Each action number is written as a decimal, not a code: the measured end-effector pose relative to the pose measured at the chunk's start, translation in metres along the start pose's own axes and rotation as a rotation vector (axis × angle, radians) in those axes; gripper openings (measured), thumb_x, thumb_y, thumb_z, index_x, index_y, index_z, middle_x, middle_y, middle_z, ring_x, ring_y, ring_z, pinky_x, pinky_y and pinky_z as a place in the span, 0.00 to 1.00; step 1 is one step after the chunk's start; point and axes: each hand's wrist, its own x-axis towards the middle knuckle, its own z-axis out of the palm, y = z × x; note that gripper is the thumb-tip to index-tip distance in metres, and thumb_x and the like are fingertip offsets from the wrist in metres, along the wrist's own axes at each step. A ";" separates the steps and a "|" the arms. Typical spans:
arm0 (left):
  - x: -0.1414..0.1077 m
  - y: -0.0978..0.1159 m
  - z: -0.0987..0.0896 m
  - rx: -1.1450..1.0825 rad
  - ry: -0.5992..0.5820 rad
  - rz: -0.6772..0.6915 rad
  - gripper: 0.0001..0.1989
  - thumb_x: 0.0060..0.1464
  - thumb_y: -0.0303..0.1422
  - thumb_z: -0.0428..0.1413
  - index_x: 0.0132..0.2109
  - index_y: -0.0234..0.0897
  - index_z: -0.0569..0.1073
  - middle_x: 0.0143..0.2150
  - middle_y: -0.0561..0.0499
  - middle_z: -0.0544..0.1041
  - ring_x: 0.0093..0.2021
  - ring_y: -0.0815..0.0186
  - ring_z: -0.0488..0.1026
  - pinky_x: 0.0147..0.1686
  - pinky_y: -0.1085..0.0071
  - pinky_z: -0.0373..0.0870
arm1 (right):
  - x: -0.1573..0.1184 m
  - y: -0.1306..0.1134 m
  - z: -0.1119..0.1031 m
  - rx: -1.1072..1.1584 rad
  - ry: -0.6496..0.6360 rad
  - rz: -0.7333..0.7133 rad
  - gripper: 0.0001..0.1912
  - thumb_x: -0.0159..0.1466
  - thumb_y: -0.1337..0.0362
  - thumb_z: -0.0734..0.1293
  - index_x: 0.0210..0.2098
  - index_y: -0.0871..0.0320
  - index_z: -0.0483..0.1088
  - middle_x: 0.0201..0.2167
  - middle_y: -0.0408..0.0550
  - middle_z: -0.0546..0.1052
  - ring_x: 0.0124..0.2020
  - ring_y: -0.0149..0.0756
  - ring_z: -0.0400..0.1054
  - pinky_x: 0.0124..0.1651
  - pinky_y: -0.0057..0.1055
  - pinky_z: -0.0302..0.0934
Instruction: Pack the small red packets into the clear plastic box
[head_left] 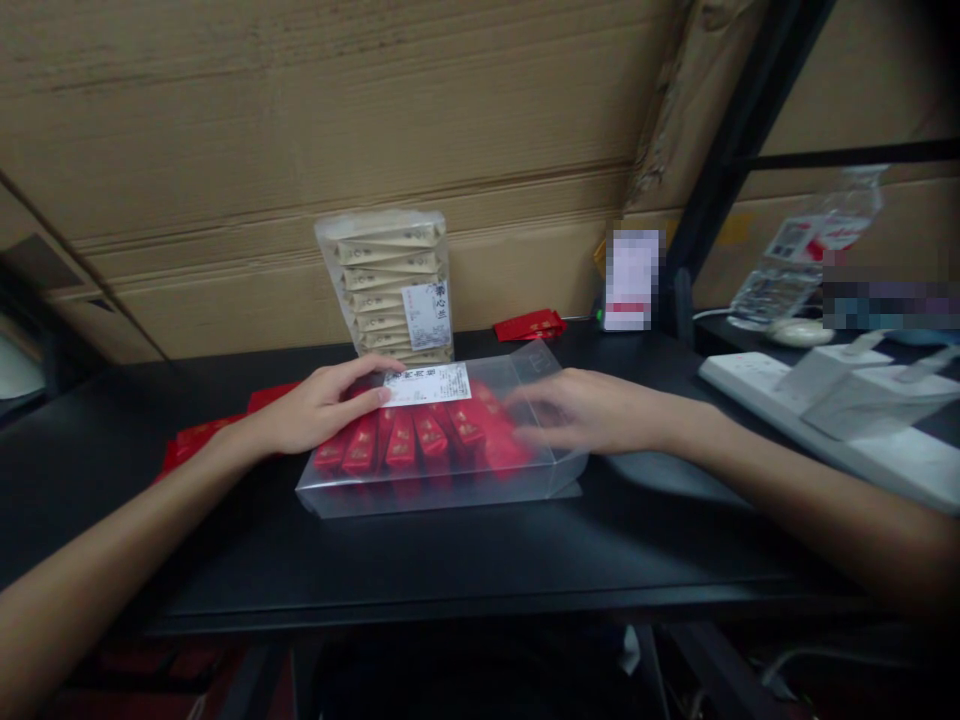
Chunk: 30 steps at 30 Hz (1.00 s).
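A clear plastic box lies on its side on the black desk, with a row of red packets and a white label on its upper face. My left hand grips the box near its left end, thumb by the label and fingers along the far side. At the right end, where the box's flap stands up, my right hand has its fingers in the opening beside the red packets. Motion blurs those fingers, so whether they pinch a packet is unclear.
Behind stands a clear box of beige packets. More red packets lie at left and at the back. A phone leans by the cardboard. At right are a white power strip with chargers and a water bottle.
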 end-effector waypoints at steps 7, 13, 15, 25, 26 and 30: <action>0.000 0.000 0.000 0.002 -0.006 -0.005 0.20 0.71 0.43 0.49 0.65 0.43 0.68 0.65 0.45 0.73 0.63 0.55 0.71 0.63 0.56 0.66 | 0.000 -0.001 -0.001 0.047 0.014 -0.025 0.27 0.71 0.45 0.64 0.60 0.56 0.74 0.45 0.53 0.83 0.40 0.42 0.78 0.42 0.36 0.68; 0.001 -0.002 0.001 0.002 -0.008 0.001 0.21 0.71 0.44 0.49 0.65 0.43 0.68 0.65 0.45 0.73 0.62 0.55 0.71 0.62 0.57 0.67 | -0.001 -0.002 -0.002 0.041 0.009 -0.020 0.27 0.70 0.45 0.65 0.60 0.55 0.74 0.46 0.52 0.83 0.41 0.42 0.78 0.42 0.35 0.68; 0.001 0.000 0.001 0.006 -0.006 0.001 0.21 0.71 0.44 0.49 0.65 0.43 0.68 0.66 0.46 0.73 0.63 0.55 0.71 0.63 0.57 0.67 | -0.001 -0.002 -0.002 0.049 0.007 -0.019 0.27 0.70 0.45 0.65 0.60 0.55 0.74 0.48 0.52 0.82 0.42 0.42 0.78 0.42 0.34 0.68; 0.003 0.002 0.000 0.039 -0.007 -0.031 0.22 0.71 0.46 0.49 0.65 0.44 0.69 0.65 0.46 0.73 0.62 0.54 0.72 0.62 0.56 0.68 | -0.003 -0.007 -0.006 0.091 -0.028 -0.016 0.28 0.70 0.43 0.65 0.60 0.53 0.74 0.49 0.51 0.83 0.42 0.44 0.79 0.44 0.37 0.69; 0.003 0.002 0.000 0.043 -0.008 -0.037 0.22 0.71 0.46 0.49 0.65 0.44 0.69 0.65 0.46 0.73 0.62 0.54 0.72 0.62 0.56 0.68 | -0.003 -0.007 -0.007 0.092 -0.035 -0.017 0.28 0.70 0.44 0.65 0.61 0.53 0.74 0.49 0.50 0.83 0.41 0.43 0.79 0.44 0.37 0.69; 0.003 0.002 0.000 0.046 -0.010 -0.048 0.23 0.70 0.47 0.50 0.65 0.43 0.69 0.65 0.47 0.73 0.61 0.54 0.72 0.63 0.59 0.68 | -0.004 -0.006 -0.007 0.095 -0.049 -0.012 0.27 0.71 0.44 0.64 0.61 0.52 0.73 0.48 0.49 0.83 0.39 0.42 0.78 0.43 0.36 0.69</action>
